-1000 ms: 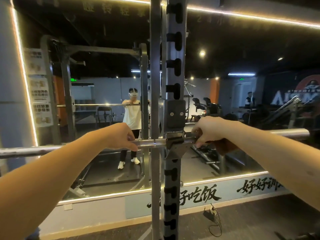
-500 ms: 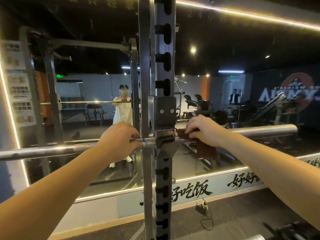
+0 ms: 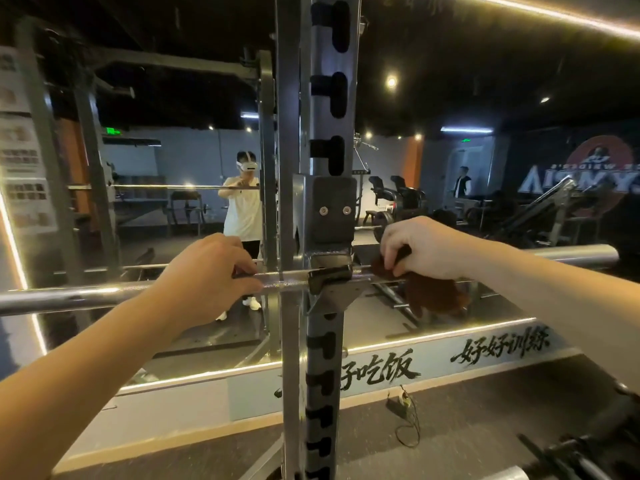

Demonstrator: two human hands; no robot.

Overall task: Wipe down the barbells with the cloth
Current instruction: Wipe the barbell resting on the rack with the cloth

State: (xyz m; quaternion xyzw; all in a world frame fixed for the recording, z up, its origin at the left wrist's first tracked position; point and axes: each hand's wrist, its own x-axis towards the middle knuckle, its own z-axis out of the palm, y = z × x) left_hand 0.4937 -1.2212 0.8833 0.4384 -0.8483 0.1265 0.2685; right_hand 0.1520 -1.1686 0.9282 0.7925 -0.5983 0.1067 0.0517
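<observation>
Your left hand [image 3: 207,278] grips the bar [image 3: 69,300] just left of the rack [image 3: 325,98]; your right hand [image 3: 427,249] pinches the cloth [image 3: 434,294] against it, right side.

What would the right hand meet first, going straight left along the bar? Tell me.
Likely the rack's hook, holding the bar just left of the right hand and its cloth.

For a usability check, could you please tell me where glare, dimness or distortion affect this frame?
Head view: glare streaks the barbell left of the left hand; the brown cloth in the right hand is dim and soft; wide-angle distortion bows the mirror's light strip.
</observation>
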